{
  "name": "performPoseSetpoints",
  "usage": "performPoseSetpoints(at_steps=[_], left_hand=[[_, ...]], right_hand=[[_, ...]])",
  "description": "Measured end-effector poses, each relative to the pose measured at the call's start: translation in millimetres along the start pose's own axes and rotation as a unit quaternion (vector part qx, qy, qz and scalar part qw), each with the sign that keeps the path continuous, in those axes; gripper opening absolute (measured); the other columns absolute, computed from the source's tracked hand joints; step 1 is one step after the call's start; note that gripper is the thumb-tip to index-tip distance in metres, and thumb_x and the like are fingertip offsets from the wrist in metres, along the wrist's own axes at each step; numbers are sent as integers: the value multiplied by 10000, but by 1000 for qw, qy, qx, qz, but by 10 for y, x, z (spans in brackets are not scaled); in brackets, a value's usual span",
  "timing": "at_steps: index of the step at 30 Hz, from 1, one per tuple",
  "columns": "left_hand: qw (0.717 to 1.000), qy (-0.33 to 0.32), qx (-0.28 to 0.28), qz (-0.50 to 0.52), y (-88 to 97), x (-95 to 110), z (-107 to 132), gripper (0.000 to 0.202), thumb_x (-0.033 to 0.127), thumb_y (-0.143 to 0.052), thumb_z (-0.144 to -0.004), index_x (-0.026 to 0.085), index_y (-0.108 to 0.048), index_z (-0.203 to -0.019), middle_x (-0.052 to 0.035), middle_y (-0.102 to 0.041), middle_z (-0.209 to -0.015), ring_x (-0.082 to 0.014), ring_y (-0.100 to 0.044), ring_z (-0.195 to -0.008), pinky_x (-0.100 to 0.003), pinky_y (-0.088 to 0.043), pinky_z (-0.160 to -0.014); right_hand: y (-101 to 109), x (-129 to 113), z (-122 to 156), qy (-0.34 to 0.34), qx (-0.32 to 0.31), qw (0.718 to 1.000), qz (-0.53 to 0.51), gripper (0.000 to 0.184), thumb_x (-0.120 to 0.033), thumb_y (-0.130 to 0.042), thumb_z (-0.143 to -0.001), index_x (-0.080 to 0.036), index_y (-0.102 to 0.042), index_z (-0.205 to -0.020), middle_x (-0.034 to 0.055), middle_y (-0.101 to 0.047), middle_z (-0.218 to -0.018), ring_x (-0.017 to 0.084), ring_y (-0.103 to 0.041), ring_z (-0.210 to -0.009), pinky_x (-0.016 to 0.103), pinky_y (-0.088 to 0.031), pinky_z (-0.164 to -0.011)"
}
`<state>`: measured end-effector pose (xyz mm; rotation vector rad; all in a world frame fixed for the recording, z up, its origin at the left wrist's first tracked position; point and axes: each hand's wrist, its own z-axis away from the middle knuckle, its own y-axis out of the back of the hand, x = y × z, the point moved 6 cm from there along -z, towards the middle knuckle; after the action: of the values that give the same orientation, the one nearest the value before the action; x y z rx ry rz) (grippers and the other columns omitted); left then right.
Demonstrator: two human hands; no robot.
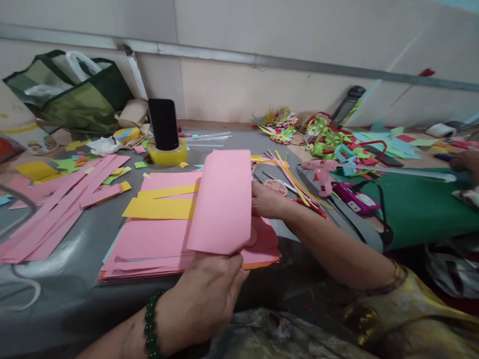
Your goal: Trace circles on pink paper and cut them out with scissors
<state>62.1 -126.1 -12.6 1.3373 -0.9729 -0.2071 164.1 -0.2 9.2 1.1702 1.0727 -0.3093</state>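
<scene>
A folded pink paper sheet (223, 199) is held up over the table between both hands. My left hand (204, 299), with a green bead bracelet at the wrist, pinches its near bottom edge. My right hand (266, 200) grips its right edge, fingers closed on the paper. Below the sheet lies a stack of pink paper (149, 244) with yellow strips (160, 207) across it and an orange sheet at the bottom.
Long pink strips (56, 209) lie at the left. A phone (163, 123) stands in a yellow tape roll (167, 154). A pink glue gun (321, 172), green board (422, 204), colourful paper scraps and a green bag (71, 89) crowd the grey table. Another person's hand (464, 162) shows at the far right.
</scene>
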Motion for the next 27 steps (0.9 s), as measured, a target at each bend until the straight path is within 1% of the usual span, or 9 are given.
performPoseSetpoints(at_steps=[2,4,6,11,14,18,21,25,27], left_hand=[[999,-21,-3,-30,-1,21,12,293,217,-296,-941,155,-581,-963,-110,-680,-942,-239,-645,-888,-414,-507,-824],[997,-45,7,-65,23,52,15,303,213,-296,-943,141,-559,-1073,-136,-660,-1059,-266,-613,-1031,-444,-478,-894],[997,-35,9,-71,44,47,6,326,236,-294,-950,138,-519,-1165,-148,-618,-1178,-272,-554,-1148,-449,-455,-944],[1000,-7,-1,-8,63,16,-26,323,253,-279,-963,156,-520,-1155,-111,-584,-1263,-211,-512,-1213,-368,-438,-996],[999,-25,24,9,87,14,-28,321,253,-288,-965,155,-511,-1172,-109,-580,-1271,-200,-531,-1189,-360,-445,-988],[999,-41,32,15,124,3,-19,319,253,-288,-968,140,-559,-1092,-111,-589,-1253,-192,-539,-1170,-340,-438,-979],[998,-46,16,26,200,-7,-51,340,263,-268,-974,155,-581,-1056,-77,-617,-1196,-166,-546,-1130,-314,-419,-972],[995,-81,-50,-1,334,-3,-207,356,266,-276,-969,175,-620,-990,-58,-664,-1024,-184,-561,-993,-347,-400,-915],[989,-116,-88,-39,417,17,-328,347,252,-297,-957,176,-635,-976,-65,-677,-950,-199,-555,-921,-357,-394,-863]], right_hand=[[-6,29,-20,-17,-10,1000,0,126,-133,-543,-670,-166,-598,-562,-37,-535,-449,72,-414,-408,171,-296,-355],[20,47,-9,-29,-16,999,1,164,-159,-536,-690,-161,-579,-531,-37,-515,-423,62,-390,-382,168,-276,-344],[82,62,42,-42,-8,999,9,261,-208,-527,-738,-149,-563,-486,-27,-504,-401,53,-380,-364,171,-267,-349],[232,100,447,-75,108,991,37,374,-367,-494,-852,-138,-624,-587,34,-652,-513,79,-461,-381,201,-329,-386],[129,4,816,-25,189,977,93,336,-343,-487,-888,-166,-613,-632,31,-681,-588,110,-555,-482,217,-383,-460],[-157,-296,1206,123,274,923,242,277,-187,-510,-880,-163,-594,-617,11,-587,-541,105,-519,-490,243,-377,-504],[-269,-425,1318,182,289,913,224,179,-94,-534,-856,-158,-613,-708,7,-609,-590,100,-553,-526,231,-414,-541],[-235,-512,1340,202,314,902,217,149,-56,-556,-831,-174,-611,-759,-3,-619,-618,93,-566,-542,216,-430,-544],[-262,-536,1317,217,299,902,224,133,-67,-560,-830,-182,-608,-781,-1,-623,-630,98,-568,-543,219,-437,-540]])
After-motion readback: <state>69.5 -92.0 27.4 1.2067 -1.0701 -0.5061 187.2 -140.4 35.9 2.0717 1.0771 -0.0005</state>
